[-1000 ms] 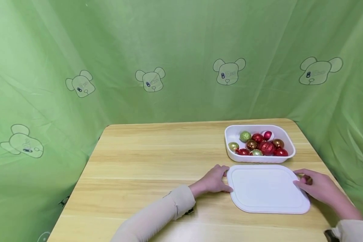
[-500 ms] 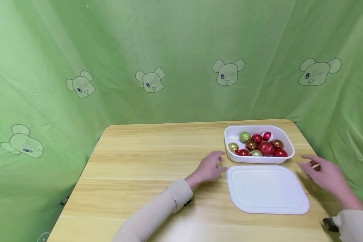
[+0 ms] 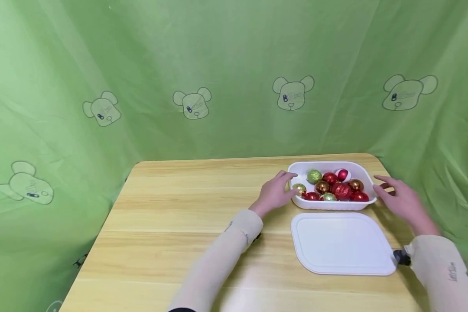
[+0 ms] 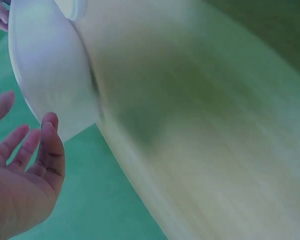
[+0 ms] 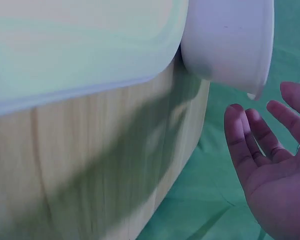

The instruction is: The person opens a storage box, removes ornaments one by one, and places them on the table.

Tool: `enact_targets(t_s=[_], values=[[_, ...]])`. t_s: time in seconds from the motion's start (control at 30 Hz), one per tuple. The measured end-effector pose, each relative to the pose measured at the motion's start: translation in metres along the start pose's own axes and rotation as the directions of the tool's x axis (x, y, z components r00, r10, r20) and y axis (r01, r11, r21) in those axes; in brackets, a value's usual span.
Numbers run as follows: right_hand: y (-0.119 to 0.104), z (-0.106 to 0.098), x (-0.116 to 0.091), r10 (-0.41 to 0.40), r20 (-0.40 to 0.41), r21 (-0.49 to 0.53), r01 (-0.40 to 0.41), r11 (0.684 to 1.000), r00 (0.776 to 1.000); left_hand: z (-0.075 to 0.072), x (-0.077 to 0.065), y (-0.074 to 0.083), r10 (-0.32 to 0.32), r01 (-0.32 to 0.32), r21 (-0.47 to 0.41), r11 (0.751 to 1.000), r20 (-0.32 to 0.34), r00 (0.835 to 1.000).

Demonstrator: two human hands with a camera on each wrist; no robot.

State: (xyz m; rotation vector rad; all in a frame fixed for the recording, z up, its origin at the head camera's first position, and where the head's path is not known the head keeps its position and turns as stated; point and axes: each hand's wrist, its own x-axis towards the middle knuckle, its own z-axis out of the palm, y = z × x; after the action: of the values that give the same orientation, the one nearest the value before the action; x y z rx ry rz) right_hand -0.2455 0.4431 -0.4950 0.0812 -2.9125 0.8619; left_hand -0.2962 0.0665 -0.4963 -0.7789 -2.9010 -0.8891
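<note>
A white plastic box (image 3: 331,206) stands at the table's back right, holding several shiny ball ornaments (image 3: 341,191) in red, gold and green. At the box's left end is my left hand (image 3: 274,193), thumb and fingers spread around that side. My right hand (image 3: 403,200) is by the right end, its fingers loosely bent and holding nothing. In the right wrist view a small gap shows between its fingertips and the box wall (image 5: 225,45). Whether the left fingers touch the rim, I cannot tell. A flat white lid (image 3: 343,243) lies on the table just in front of the box.
The wooden table (image 3: 179,225) extends to the left of the box and lid. Behind it and along both sides hangs a green curtain (image 3: 234,65) printed with bear heads. The right sleeve (image 3: 438,264) passes beside the lid's right edge.
Both hands have left the lid's sides and moved forward to the two ends of the box. The lid and box look unmoved on the table.
</note>
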Motion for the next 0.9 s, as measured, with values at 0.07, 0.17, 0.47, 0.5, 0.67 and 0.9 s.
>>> enact_targets(t_s=[0.07, 0.17, 0.47, 0.5, 0.67, 0.9], values=[[0.002, 0.004, 0.005, 0.003, 0.006, 0.008, -0.003, 1.000, 1.000, 0.002, 0.004, 0.000, -0.014, 0.014, 0.014, 1.000, 0.013, 1.000], [0.005, 0.009, 0.008, 0.016, 0.028, 0.040, -0.017, 0.999, 0.999, 0.005, 0.010, 0.000, -0.024, 0.022, 0.045, 0.999, 0.033, 0.999], [0.002, 0.014, 0.010, 0.033, 0.030, 0.075, -0.036, 0.997, 0.999, 0.013, 0.019, 0.008, -0.053, 0.041, 0.148, 0.988, 0.080, 0.995], [0.002, 0.014, 0.010, 0.039, 0.028, 0.081, -0.041, 0.996, 0.999, 0.014, 0.020, 0.009, -0.060, 0.045, 0.159, 0.986, 0.087, 0.994], [0.006, 0.018, 0.009, 0.065, 0.036, 0.112, -0.069, 0.991, 0.997, 0.019, 0.026, 0.013, -0.088, 0.066, 0.186, 0.980, 0.117, 0.989], [0.005, 0.020, 0.010, 0.075, 0.043, 0.112, -0.079, 0.991, 0.996, 0.016, 0.033, 0.018, -0.130, 0.094, 0.220, 0.971, 0.157, 0.979]])
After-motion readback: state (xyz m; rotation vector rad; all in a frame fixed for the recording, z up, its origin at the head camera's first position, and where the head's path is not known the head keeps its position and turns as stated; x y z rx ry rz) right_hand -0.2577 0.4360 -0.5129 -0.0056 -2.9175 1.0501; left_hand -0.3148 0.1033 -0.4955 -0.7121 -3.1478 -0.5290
